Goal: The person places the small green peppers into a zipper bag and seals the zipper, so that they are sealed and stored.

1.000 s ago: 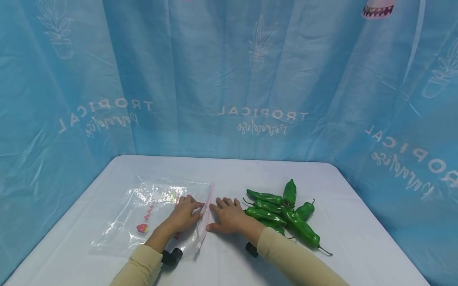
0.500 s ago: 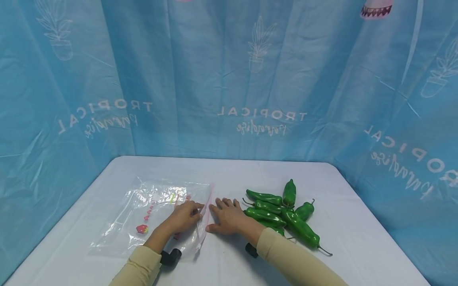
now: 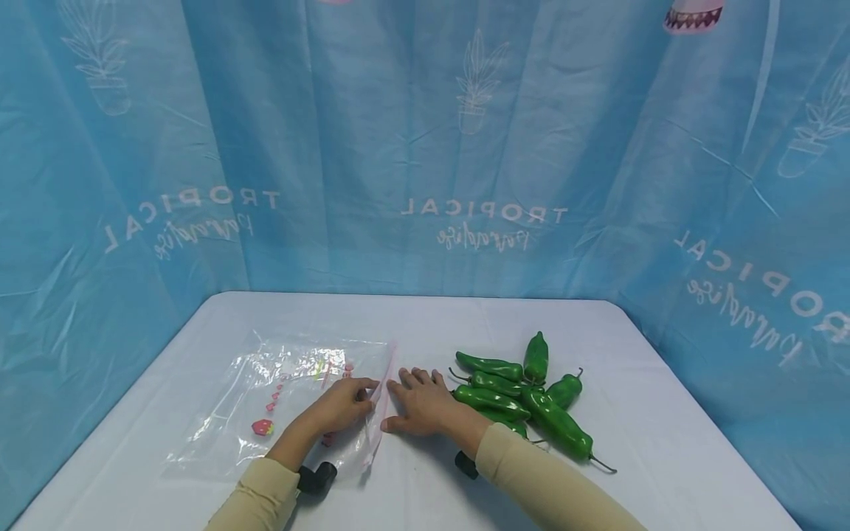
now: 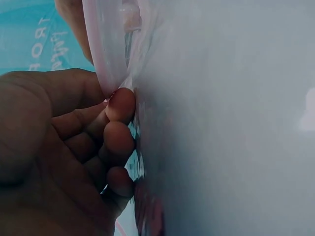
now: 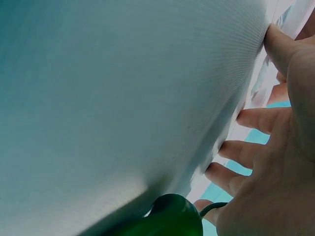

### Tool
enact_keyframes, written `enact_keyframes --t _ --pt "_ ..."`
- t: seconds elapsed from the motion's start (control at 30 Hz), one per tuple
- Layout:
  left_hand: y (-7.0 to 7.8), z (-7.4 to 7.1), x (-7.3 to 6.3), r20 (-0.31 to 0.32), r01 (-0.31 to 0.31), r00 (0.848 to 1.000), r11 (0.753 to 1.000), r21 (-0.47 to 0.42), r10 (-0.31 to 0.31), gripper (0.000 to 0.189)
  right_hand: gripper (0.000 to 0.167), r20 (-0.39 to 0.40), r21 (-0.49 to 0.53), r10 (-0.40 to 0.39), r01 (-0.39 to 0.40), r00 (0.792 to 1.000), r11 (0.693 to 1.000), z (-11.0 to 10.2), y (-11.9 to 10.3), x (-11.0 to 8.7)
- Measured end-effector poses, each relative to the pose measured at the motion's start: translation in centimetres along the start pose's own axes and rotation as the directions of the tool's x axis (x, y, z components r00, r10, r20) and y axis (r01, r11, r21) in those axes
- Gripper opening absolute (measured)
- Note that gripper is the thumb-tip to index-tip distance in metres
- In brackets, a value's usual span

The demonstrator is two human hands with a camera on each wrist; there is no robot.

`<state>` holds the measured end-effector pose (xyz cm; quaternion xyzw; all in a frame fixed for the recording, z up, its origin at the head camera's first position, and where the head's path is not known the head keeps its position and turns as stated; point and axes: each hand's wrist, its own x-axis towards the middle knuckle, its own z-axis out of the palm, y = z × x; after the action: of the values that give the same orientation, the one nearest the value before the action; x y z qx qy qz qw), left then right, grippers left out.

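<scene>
A clear zip bag (image 3: 229, 398) with red and pink strawberry prints lies flat on the left of the white table, its pink-edged mouth facing right. My left hand (image 3: 339, 405) pinches the upper layer of that mouth between thumb and forefinger; the left wrist view shows the lip (image 4: 106, 54) lifted there. The other left fingertips (image 4: 119, 140) rest on the bag. Just right of the mouth, my right hand (image 3: 423, 403) lies palm down with fingers spread, its fingertips (image 5: 246, 118) on the tabletop. Several green chili peppers (image 3: 558, 424) lie in a pile beyond the right wrist.
The white table (image 3: 425, 313) ends at a blue curtain (image 3: 425, 147) with mirrored lettering. A black band (image 3: 317, 478) is on the left wrist and another black piece (image 3: 467, 464) is under the right. One pepper (image 5: 172, 216) sits close by the right hand.
The left fingers have drawn slightly downward and in along the bag's mouth, uncovering more of the print. The right hand and the peppers stay where they were.
</scene>
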<state>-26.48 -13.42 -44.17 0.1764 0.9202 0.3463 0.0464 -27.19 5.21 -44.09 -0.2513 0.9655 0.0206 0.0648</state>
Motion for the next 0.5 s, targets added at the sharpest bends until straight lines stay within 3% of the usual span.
enact_keyframes --t 0.3,0.5 --pt "-0.41 -0.12 -0.07 0.006 -0.019 1.0 0.995 -0.1 0.02 0.047 0.077 -0.006 0.003 -0.016 0.016 1.0 1.0 0.19 0.13 0.13" --pt "-0.74 -0.53 -0.04 0.036 0.026 0.999 0.973 -0.231 -0.018 0.047 0.077 0.005 0.007 -0.014 0.014 1.0 1.0 0.07 0.16 0.12"
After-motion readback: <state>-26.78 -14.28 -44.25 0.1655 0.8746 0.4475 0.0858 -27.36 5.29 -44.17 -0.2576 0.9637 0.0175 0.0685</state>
